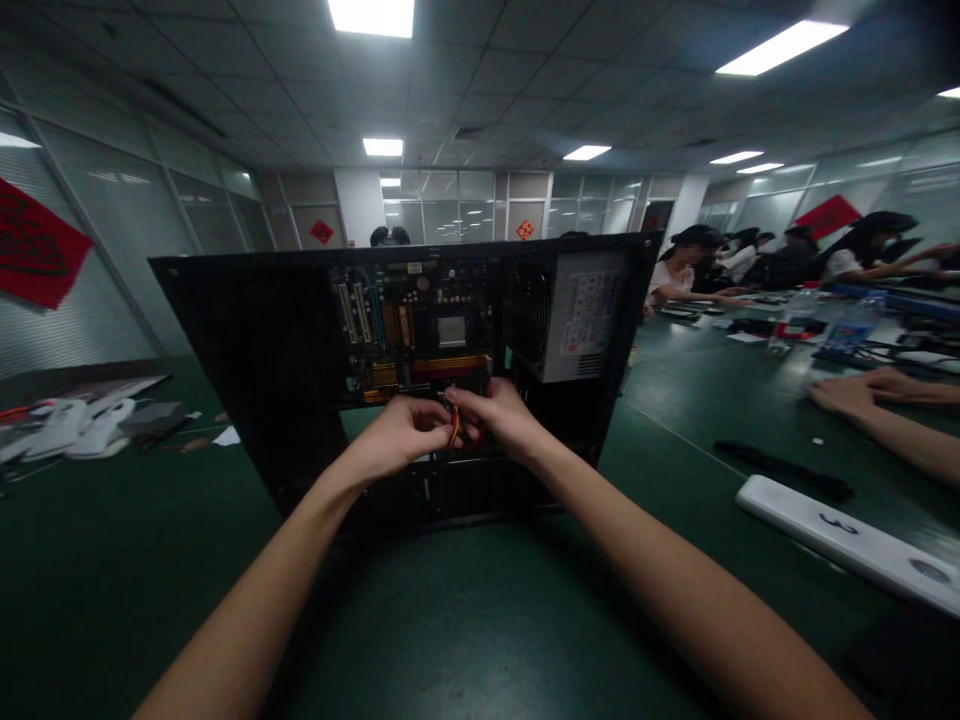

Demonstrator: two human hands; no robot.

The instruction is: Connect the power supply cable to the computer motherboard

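An open black computer case [247,350] lies on the green table [465,620] in front of me, its motherboard [412,325] and grey power supply [581,315] exposed. My left hand [401,435] and my right hand [499,415] meet at the near edge of the motherboard. Both are closed in a pinch on a thin bundle of red and yellow wires [454,425] between them. What the wires join to is hidden by the fingers.
A white numbered strip [847,540] and a dark flat bar [780,468] lie at the right. Another person's forearm and hand [870,395] rest on the table there. White parts and papers [82,420] sit at far left. Several people sit at the back right.
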